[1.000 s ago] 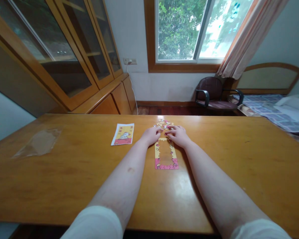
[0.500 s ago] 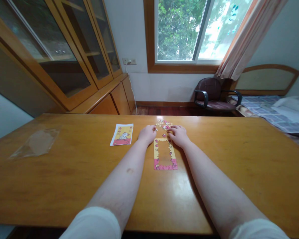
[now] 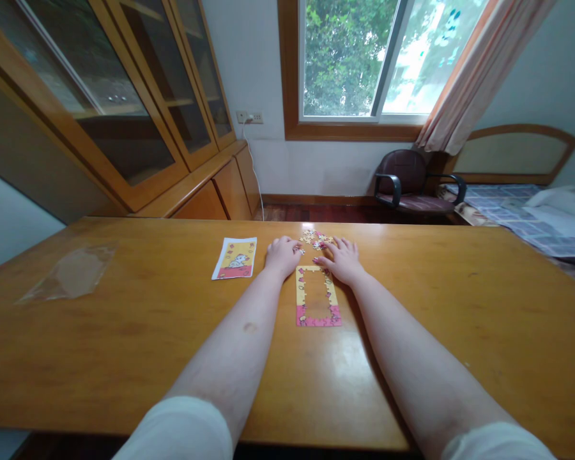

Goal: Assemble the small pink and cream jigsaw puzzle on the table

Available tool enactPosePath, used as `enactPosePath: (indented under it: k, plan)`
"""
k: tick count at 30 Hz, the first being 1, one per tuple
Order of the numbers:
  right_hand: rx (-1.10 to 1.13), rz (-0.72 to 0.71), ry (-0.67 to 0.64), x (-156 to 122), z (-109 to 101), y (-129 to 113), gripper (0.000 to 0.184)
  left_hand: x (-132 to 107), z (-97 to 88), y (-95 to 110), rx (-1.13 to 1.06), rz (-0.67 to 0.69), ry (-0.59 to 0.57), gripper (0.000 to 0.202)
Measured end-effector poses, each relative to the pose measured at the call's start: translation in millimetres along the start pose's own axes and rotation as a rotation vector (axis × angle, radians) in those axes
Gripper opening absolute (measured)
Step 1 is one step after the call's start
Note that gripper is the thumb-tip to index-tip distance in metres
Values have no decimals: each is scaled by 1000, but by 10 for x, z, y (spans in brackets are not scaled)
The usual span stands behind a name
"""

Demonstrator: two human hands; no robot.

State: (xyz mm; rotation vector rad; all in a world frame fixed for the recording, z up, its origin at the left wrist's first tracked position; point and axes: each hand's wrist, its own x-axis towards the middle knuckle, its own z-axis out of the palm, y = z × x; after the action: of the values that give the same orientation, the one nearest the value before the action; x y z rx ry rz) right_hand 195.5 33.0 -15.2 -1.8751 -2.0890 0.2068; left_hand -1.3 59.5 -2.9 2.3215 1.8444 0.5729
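Note:
A puzzle frame (image 3: 317, 300), yellow with a pink bottom edge and a hollow middle, lies flat on the wooden table (image 3: 124, 332). Just beyond it sits a small heap of loose puzzle pieces (image 3: 315, 239). My left hand (image 3: 282, 255) rests at the frame's top left corner with its fingers curled, close to a stray piece. My right hand (image 3: 342, 259) lies at the top right corner, fingers stretched out flat and touching the table beside the heap. A printed picture card (image 3: 235, 257) with a white animal lies to the left of my left hand.
A clear plastic bag (image 3: 69, 273) lies at the table's far left. Wooden glass-door cabinets (image 3: 124, 108) line the left wall. Beyond the table stand a dark armchair (image 3: 412, 182), a window (image 3: 378, 57) and a bed (image 3: 531, 204) at the right.
My hands have parted slightly from the frame's top edge. My right hand's fingers have spread out flat toward the loose pieces, and the left hand has drawn a little leftward.

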Motion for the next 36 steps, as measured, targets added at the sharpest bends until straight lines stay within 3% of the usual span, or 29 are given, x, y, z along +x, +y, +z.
enactPosePath:
  k: [3,9,14,24,36]
  plan:
    - [-45,-32,-77,-5,26,-9,66,-4,13,21,-10,136,-64,30]
    - [-65,-79,-131,-2,22,-3,57,8,42,-1,-34,107,-51,32]
    - [-34,-121,-121,-3,8,-11,54,-16,89,0,-60,237,-99,44]
    - [-56,-101,-133,-3,0,-32,61,-15,48,8,-90,195,-93,39]
    - [-83,-109,-188,-26,-50,-74,59,-7,47,8,-71,320,-139,33]
